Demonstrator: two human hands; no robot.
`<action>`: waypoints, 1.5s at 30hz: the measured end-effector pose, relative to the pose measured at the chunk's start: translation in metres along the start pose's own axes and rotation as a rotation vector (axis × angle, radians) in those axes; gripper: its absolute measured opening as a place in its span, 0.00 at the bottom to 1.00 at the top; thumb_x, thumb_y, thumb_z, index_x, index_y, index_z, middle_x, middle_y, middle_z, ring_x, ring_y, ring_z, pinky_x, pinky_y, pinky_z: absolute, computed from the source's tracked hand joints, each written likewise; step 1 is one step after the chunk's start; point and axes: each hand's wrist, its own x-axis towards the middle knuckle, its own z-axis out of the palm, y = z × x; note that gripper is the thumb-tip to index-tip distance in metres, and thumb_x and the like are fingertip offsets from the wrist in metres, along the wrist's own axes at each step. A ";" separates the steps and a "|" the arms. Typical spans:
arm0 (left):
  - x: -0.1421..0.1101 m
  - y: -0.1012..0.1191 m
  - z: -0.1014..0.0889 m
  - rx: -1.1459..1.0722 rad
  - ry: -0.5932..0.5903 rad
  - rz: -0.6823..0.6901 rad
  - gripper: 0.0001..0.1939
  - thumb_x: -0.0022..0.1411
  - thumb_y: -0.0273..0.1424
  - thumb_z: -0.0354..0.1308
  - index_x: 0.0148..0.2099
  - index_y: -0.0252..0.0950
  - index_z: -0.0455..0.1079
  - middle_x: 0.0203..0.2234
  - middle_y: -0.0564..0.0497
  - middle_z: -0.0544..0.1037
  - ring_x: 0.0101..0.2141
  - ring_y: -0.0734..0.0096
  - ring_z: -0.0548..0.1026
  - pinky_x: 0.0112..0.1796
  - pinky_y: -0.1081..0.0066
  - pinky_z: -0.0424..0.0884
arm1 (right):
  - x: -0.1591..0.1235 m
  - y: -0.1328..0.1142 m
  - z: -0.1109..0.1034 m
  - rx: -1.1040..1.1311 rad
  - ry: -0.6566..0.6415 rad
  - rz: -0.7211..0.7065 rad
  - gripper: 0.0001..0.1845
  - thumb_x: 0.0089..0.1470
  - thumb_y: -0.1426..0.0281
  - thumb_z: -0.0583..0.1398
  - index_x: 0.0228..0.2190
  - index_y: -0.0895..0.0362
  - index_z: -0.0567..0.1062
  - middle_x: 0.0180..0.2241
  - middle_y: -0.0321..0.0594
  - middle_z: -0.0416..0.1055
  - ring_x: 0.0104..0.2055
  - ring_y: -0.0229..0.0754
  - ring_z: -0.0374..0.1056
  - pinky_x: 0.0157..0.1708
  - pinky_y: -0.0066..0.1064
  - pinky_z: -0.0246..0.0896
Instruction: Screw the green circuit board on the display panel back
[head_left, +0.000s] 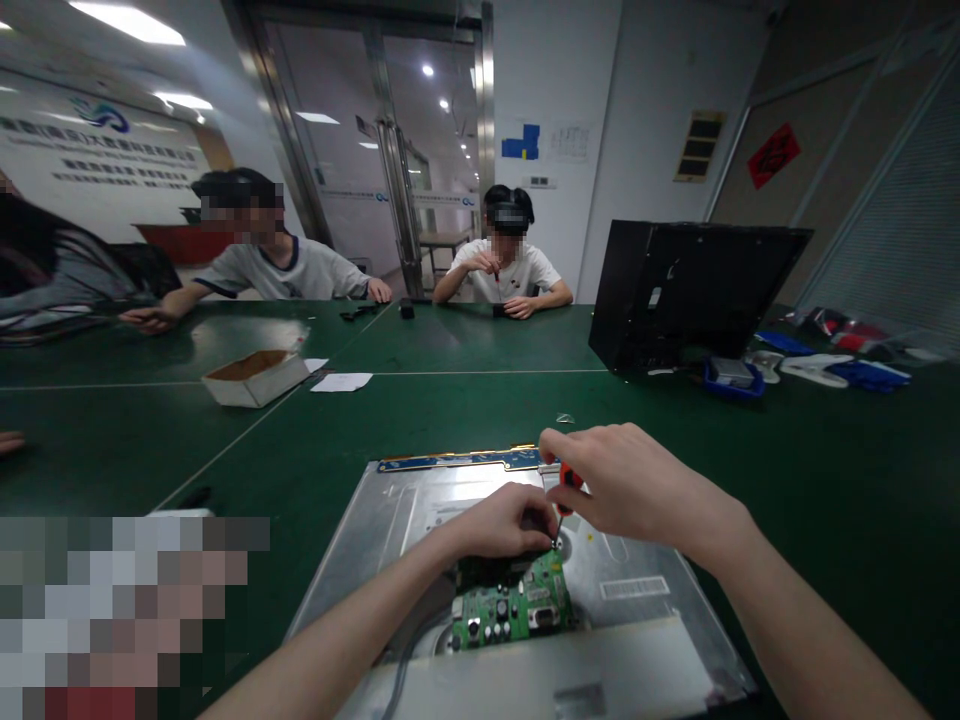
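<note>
My right hand is closed round the red and black handle of a screwdriver. The screwdriver points down, its tip at the upper right corner of a green circuit board. My left hand has its fingertips pinched together beside that tip; whatever lies between them is too small to make out. Beneath both hands is a silvery metal display panel, lying flat, with the green board on it. A narrow blue circuit strip runs along the panel's far edge. A grey cable passes left of the board.
A black monitor housing stands at the back right, with a blue tray and gloves by it. Left of centre are an open white box and papers. Several people sit round the green table.
</note>
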 end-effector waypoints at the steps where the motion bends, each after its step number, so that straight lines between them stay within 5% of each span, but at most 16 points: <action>1: 0.000 0.000 0.000 0.000 -0.003 0.001 0.08 0.49 0.19 0.61 0.33 0.33 0.73 0.28 0.54 0.76 0.30 0.70 0.73 0.34 0.74 0.68 | 0.001 -0.001 0.000 -0.016 -0.003 0.016 0.06 0.56 0.68 0.57 0.36 0.55 0.66 0.28 0.37 0.74 0.28 0.44 0.70 0.21 0.31 0.41; 9: 0.000 -0.002 0.001 0.017 0.009 -0.012 0.06 0.50 0.21 0.62 0.34 0.33 0.73 0.28 0.53 0.77 0.31 0.68 0.73 0.35 0.73 0.68 | -0.006 -0.002 -0.005 0.088 -0.022 -0.095 0.07 0.54 0.71 0.56 0.38 0.55 0.66 0.36 0.38 0.73 0.31 0.41 0.68 0.25 0.31 0.49; 18: 0.000 -0.002 0.000 0.005 0.005 -0.004 0.08 0.49 0.19 0.62 0.34 0.33 0.73 0.29 0.53 0.77 0.32 0.67 0.73 0.35 0.73 0.68 | -0.003 -0.003 -0.003 -0.008 -0.025 -0.003 0.07 0.56 0.65 0.56 0.37 0.54 0.68 0.29 0.38 0.74 0.29 0.44 0.69 0.23 0.31 0.44; 24: 0.000 -0.003 0.002 -0.021 -0.004 -0.012 0.07 0.50 0.20 0.61 0.34 0.32 0.73 0.29 0.52 0.77 0.31 0.68 0.74 0.35 0.72 0.69 | -0.011 -0.007 -0.007 0.057 -0.041 -0.039 0.09 0.51 0.72 0.58 0.37 0.55 0.65 0.33 0.37 0.72 0.29 0.41 0.68 0.23 0.31 0.47; 32: 0.000 -0.003 0.001 -0.042 -0.016 -0.013 0.07 0.51 0.21 0.61 0.35 0.33 0.72 0.29 0.53 0.77 0.31 0.69 0.74 0.34 0.74 0.69 | -0.002 -0.006 -0.004 -0.061 -0.042 0.061 0.06 0.58 0.65 0.56 0.36 0.55 0.67 0.27 0.38 0.73 0.27 0.44 0.70 0.20 0.30 0.42; 40: 0.001 -0.004 0.001 -0.029 -0.004 -0.018 0.07 0.50 0.21 0.62 0.34 0.32 0.73 0.29 0.52 0.77 0.31 0.68 0.73 0.35 0.72 0.68 | -0.007 -0.006 -0.005 0.041 -0.011 -0.054 0.09 0.52 0.72 0.57 0.37 0.55 0.65 0.35 0.38 0.71 0.28 0.41 0.67 0.23 0.31 0.47; 45: 0.001 -0.002 0.002 -0.057 -0.014 -0.027 0.06 0.51 0.20 0.61 0.34 0.32 0.73 0.28 0.52 0.77 0.31 0.69 0.74 0.34 0.74 0.69 | -0.003 -0.005 -0.004 -0.005 -0.050 0.020 0.10 0.52 0.75 0.56 0.38 0.57 0.64 0.32 0.40 0.73 0.28 0.44 0.69 0.21 0.31 0.44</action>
